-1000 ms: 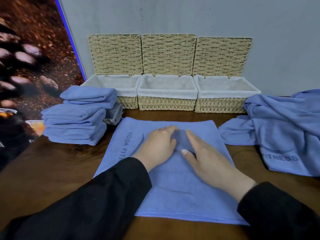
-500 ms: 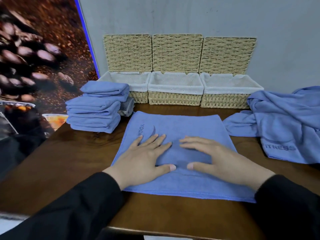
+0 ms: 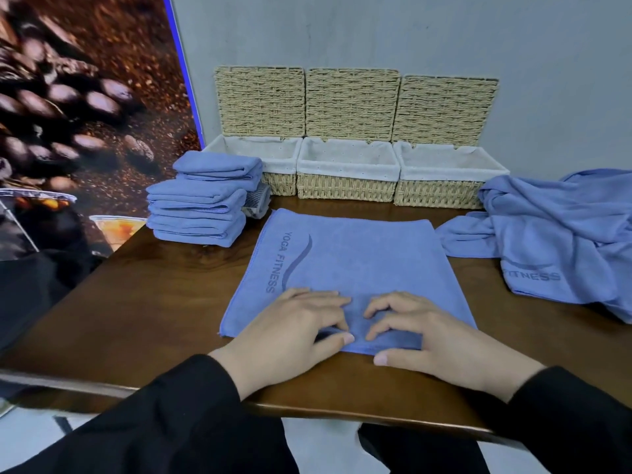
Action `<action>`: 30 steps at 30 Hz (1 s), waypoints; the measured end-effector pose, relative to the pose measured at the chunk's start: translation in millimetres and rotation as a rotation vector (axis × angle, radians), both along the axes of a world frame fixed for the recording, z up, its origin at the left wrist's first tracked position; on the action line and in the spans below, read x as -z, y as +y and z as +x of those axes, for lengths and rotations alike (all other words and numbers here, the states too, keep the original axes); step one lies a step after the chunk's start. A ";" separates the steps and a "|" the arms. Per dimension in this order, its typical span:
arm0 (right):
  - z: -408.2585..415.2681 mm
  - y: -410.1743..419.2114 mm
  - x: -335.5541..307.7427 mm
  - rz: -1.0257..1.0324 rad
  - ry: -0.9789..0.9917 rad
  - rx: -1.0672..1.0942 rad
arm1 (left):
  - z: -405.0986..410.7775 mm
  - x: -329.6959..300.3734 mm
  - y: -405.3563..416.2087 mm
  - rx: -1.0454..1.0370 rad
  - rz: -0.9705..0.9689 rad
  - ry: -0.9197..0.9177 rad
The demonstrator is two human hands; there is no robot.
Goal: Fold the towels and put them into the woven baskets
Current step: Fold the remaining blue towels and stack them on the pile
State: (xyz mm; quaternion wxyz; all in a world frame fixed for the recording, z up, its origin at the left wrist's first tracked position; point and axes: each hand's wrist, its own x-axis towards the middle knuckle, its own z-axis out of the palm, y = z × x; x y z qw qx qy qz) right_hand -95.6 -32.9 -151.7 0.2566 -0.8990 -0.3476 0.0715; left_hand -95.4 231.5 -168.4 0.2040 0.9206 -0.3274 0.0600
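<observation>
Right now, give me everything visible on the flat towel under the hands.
The flat towel is blue, soft terry or microfibre by its look, with stitched edges. It lies spread out and smooth on the brown table, roughly square, apparently already doubled over. "YOGA FITNESS" and a curved swoosh are printed in darker blue along its left side. The left hand and right hand rest on its near edge, fingers curled, pinching the fabric. It touches nothing else.

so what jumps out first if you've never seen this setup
The blue towel spread flat mid-table, both hands at its near edge. Behind it, three woven baskets against the wall, lids up. A folded stack sits left, a rumpled towel pile right.
</observation>
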 end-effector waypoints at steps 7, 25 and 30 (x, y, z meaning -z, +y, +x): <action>-3.1 20.7 1.1 -0.110 -0.192 0.062 | -12.6 -1.0 -12.8 -0.058 0.024 -0.068; -16.4 32.5 5.3 -0.093 -0.187 0.235 | -11.7 6.0 0.4 -0.193 0.028 -0.103; -18.8 43.0 0.6 -0.126 -0.297 0.323 | -16.8 0.1 0.3 -0.164 0.105 -0.080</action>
